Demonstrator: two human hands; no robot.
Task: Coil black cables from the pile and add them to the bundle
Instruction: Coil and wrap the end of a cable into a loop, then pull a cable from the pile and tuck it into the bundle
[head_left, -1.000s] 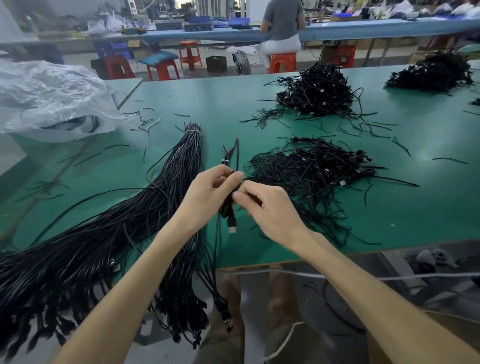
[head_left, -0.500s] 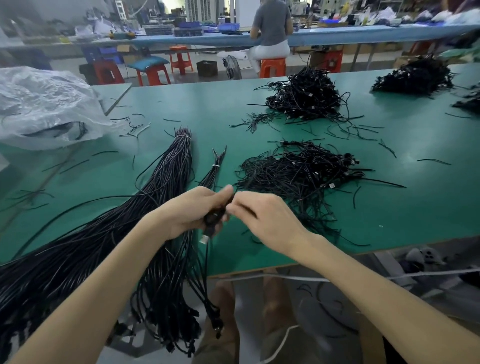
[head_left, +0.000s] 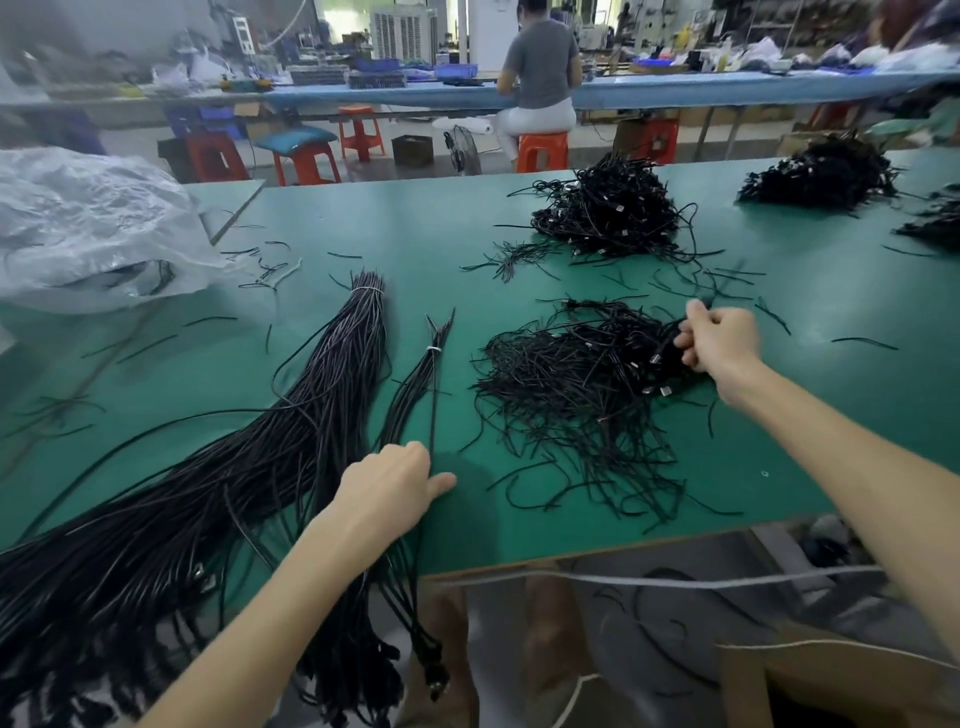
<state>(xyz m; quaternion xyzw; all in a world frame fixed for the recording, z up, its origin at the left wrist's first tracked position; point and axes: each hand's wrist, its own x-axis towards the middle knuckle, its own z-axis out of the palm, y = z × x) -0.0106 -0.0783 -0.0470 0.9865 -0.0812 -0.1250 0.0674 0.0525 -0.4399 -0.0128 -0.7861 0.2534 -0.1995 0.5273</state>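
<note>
A tangled pile of black cables (head_left: 582, 395) lies on the green table (head_left: 779, 322) in front of me. My right hand (head_left: 719, 338) reaches into the pile's far right side and grips some strands there. A small tied bundle (head_left: 423, 384) lies left of the pile, its plug ends hanging over the table's front edge. My left hand (head_left: 392, 486) rests on this bundle's near part, fingers bent over the cables, thumb out on the table. A much larger bundle (head_left: 249, 467) fans out to the left.
Two more black cable heaps (head_left: 608, 213) (head_left: 821, 174) sit farther back. A crumpled clear plastic bag (head_left: 88, 228) lies at the far left. Loose short strands are scattered across the table. A person (head_left: 540, 88) sits at another bench behind. A cardboard box (head_left: 831, 680) stands below right.
Both hands were together working on a small bundle near the front edge. Now that bundle lies on the table under my left hand, and my right hand has reached out into the pile.
</note>
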